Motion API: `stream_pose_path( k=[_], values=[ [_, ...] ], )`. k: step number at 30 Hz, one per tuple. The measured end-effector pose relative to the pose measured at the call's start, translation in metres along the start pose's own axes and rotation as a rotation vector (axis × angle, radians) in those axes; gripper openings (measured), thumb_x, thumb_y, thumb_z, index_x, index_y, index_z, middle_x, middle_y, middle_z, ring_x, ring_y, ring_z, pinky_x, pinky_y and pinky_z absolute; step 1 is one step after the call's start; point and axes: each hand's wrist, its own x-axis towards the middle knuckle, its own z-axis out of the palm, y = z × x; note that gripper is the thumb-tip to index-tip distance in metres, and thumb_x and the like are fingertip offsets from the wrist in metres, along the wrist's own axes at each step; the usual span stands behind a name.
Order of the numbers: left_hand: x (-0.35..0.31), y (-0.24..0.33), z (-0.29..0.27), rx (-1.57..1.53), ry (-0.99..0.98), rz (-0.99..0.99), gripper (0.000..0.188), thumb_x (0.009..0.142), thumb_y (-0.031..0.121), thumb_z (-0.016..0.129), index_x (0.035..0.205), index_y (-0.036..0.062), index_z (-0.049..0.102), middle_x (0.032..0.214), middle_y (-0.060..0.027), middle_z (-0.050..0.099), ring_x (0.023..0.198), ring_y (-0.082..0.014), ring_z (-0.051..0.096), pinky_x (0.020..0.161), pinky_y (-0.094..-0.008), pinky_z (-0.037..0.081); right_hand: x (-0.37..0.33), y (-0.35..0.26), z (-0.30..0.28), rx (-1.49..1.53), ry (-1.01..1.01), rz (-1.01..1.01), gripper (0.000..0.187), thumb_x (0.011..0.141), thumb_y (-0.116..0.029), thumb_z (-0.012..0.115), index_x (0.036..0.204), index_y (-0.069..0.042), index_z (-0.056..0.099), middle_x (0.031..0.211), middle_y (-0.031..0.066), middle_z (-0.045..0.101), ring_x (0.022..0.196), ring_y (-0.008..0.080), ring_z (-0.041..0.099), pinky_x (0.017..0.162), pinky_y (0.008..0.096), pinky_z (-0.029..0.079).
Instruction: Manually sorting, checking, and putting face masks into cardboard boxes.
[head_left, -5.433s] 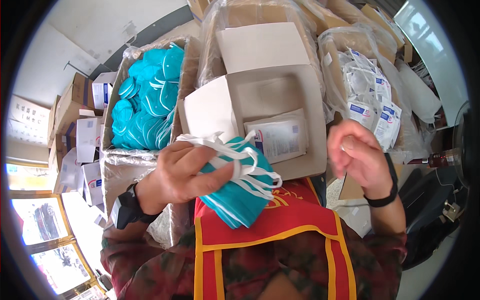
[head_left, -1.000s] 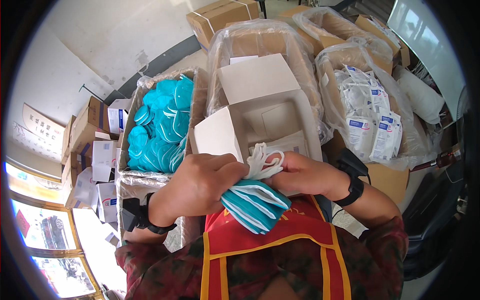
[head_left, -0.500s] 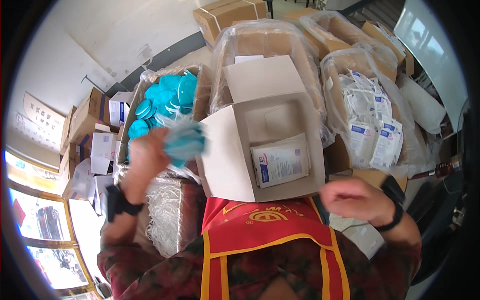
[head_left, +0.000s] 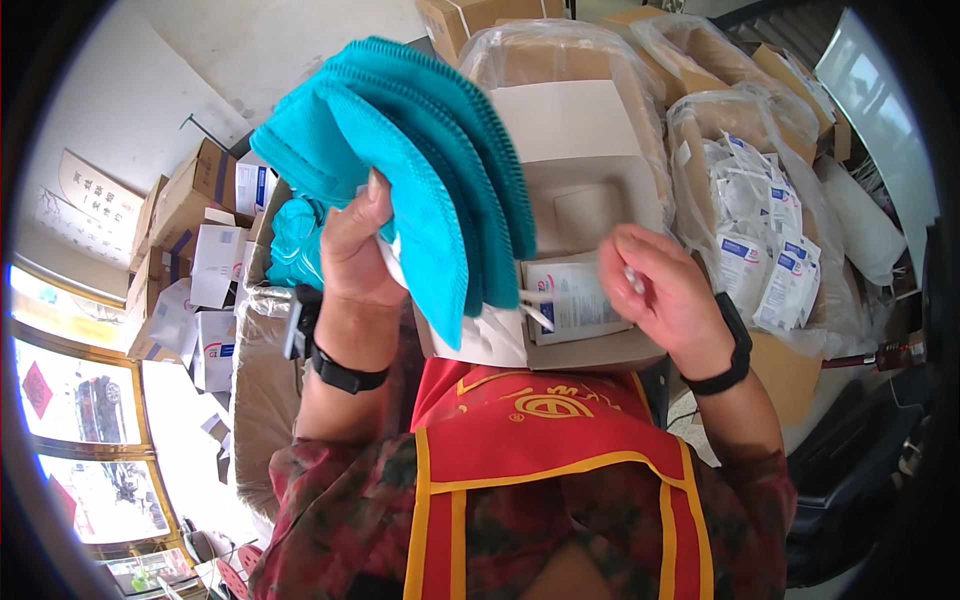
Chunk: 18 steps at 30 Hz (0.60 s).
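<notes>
My left hand (head_left: 362, 245) is raised and wrapped around a fanned stack of teal cup-shaped face masks (head_left: 405, 150), gripping them near their lower left edge. White elastic straps (head_left: 536, 298) trail from the right side of the stack. My right hand (head_left: 655, 290) hovers over the right part of an open white carton (head_left: 575, 120), its fingers curled together. A small white bit shows between those fingers, too blurred to name. Inside the carton lie flat white printed packets (head_left: 580, 300), partly covered by the straps and my right hand.
More teal masks (head_left: 295, 240) fill a plastic-lined box at the left. Several small white cartons (head_left: 217, 262) stand beyond it. To the right, a lined box holds white packets (head_left: 742, 262). Another lined carton (head_left: 560, 52) sits behind the open one.
My left hand has lifted the teal masks up and toward the middle, close to the camera, where they fan out. My right hand has moved left and up, over the carton.
</notes>
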Motion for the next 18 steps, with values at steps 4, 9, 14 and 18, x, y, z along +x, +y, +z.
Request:
stream_pose_path(
  k=[4, 9, 14, 18],
  values=[
    [0.011, -0.042, -0.008, -0.199, -0.206, -0.016, 0.041, 0.090, 0.019, 0.060, 0.127, 0.0046, 0.051, 0.115, -0.0112, 0.064, 0.102, -0.0256, 0.064, 0.091, -0.0418, 0.052, 0.026, 0.002, 0.013, -0.258, 0.083, -0.021, 0.032, 0.097, -0.033, 0.049, 0.096, -0.005, 0.064, 0.064, -0.0060, 0.042, 0.054, 0.0022, 0.032, 0.047, 0.0170, 0.024],
    [0.018, -0.050, 0.045, -0.265, 0.039, -0.033, 0.036, 0.096, 0.031, 0.053, 0.124, 0.0084, 0.054, 0.109, -0.0081, 0.066, 0.092, -0.0204, 0.065, 0.080, -0.0348, 0.054, 0.036, 0.040, 0.023, -0.281, 0.023, 0.099, 0.046, 0.097, -0.048, 0.048, 0.092, -0.007, 0.068, 0.065, -0.0077, 0.042, 0.058, 0.0022, 0.033, 0.050, 0.0187, 0.024],
    [0.035, -0.034, 0.041, -0.219, -0.028, -0.022, 0.032, 0.098, 0.038, 0.047, 0.107, 0.0089, 0.060, 0.083, -0.0055, 0.068, 0.054, -0.0140, 0.060, 0.046, -0.0257, 0.049, 0.029, 0.052, 0.019, -0.157, -0.074, 0.150, 0.049, 0.097, -0.051, 0.046, 0.088, -0.006, 0.064, 0.067, -0.0072, 0.044, 0.058, 0.0025, 0.033, 0.050, 0.0195, 0.025],
    [0.039, -0.030, 0.035, -0.210, 0.072, 0.008, 0.036, 0.098, 0.040, 0.045, 0.092, 0.0088, 0.062, 0.069, -0.0055, 0.065, 0.042, -0.0118, 0.054, 0.040, -0.0225, 0.043, 0.017, 0.048, 0.026, -0.149, -0.107, 0.098, 0.048, 0.097, -0.051, 0.047, 0.090, -0.006, 0.060, 0.069, -0.0071, 0.045, 0.057, 0.0023, 0.032, 0.051, 0.0192, 0.026]
  ],
)
